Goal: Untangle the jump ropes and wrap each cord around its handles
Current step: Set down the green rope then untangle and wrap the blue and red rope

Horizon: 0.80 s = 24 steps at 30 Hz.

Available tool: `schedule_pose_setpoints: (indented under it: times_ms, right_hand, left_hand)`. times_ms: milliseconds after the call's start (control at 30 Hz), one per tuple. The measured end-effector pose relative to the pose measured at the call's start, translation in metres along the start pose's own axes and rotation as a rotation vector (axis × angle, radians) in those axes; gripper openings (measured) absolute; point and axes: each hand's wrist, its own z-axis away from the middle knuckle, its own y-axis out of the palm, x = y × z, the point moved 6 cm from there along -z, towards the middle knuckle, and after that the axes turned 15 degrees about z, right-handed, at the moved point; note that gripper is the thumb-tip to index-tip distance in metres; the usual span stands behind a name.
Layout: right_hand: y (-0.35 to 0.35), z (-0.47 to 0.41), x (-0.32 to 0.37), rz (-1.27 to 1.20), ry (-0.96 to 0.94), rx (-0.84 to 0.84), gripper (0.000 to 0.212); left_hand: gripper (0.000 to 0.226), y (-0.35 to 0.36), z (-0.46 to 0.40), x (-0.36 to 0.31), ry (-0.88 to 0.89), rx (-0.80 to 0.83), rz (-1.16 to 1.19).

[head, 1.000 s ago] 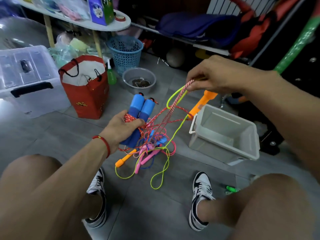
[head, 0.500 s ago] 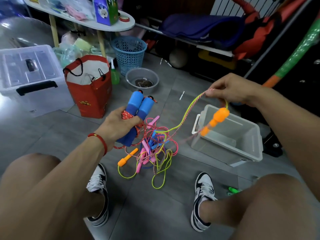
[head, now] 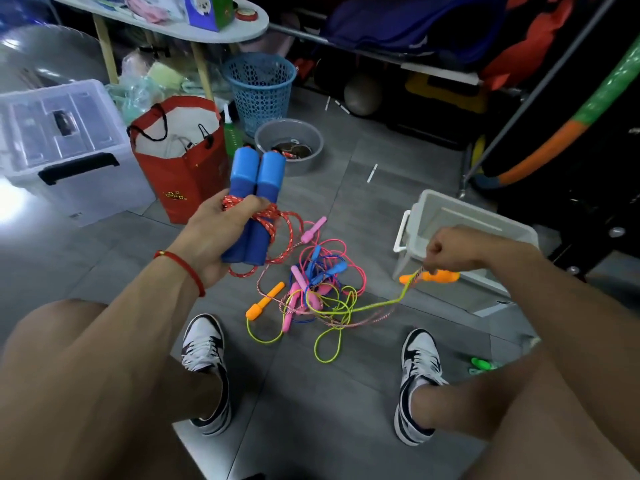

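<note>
My left hand (head: 214, 233) grips a pair of blue foam handles (head: 256, 199), held upright, with red-and-white cord (head: 266, 218) wound a few turns around them. My right hand (head: 450, 251) pinches the yellow-green cord and the red-white cord low at the right, just above an orange handle (head: 438, 276). Both cords run down left into a tangled pile (head: 311, 292) on the floor between my feet. The pile holds pink, blue and yellow-green cords, pink handles, blue handles and a second orange handle (head: 265, 301).
A white open bin (head: 460, 216) stands right behind my right hand. A red bag (head: 183, 168), a clear lidded box (head: 65, 147), a blue basket (head: 259, 88) and a grey bowl (head: 291, 143) stand at the back left. My shoes (head: 204, 344) flank the pile.
My right hand has swung from high above the pile down to the right, drawing the yellow-green and red-white cords out with the orange handle. The pile has loosened. My left hand rose slightly.
</note>
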Motion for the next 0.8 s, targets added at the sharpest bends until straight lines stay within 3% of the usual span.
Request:
schedule_pose_setpoints:
  times_ms: [100, 233, 333, 500, 600, 667, 800]
  right_hand:
    - [0.013, -0.006, 0.012, -0.017, 0.013, -0.018, 0.028]
    - [0.003, -0.018, 0.016, -0.158, 0.083, -0.222, 0.020]
    - [-0.010, -0.020, 0.044, -0.116, -0.072, -0.230, 0.042]
    - [-0.034, 0.024, 0.132, -0.791, -0.675, 0.010, 0.060]
    - [-0.033, 0.040, 0.155, -1.199, -0.761, 0.171, 0.069]
    - [-0.025, 0.040, 0.160, -1.300, -0.746, 0.182, 0.075]
    - [-0.008, 0.028, 0.167, -1.074, -0.700, 0.084, 0.037]
  left_hand:
    - [0.030, 0.002, 0.000, 0.003, 0.003, 0.002, -0.016]
    - [0.028, 0.005, 0.001, 0.007, -0.065, 0.039, 0.007]
    - [0.022, 0.014, 0.005, 0.010, -0.097, 0.131, 0.001]
    - [0.019, 0.044, 0.024, 0.020, -0.192, 0.388, 0.034]
    - [0.033, 0.056, 0.033, 0.027, -0.257, 0.495, 0.116]
    - [0.041, 0.056, 0.034, 0.031, -0.278, 0.514, 0.116]
    - [0.034, 0.048, 0.028, 0.037, -0.317, 0.467, 0.080]
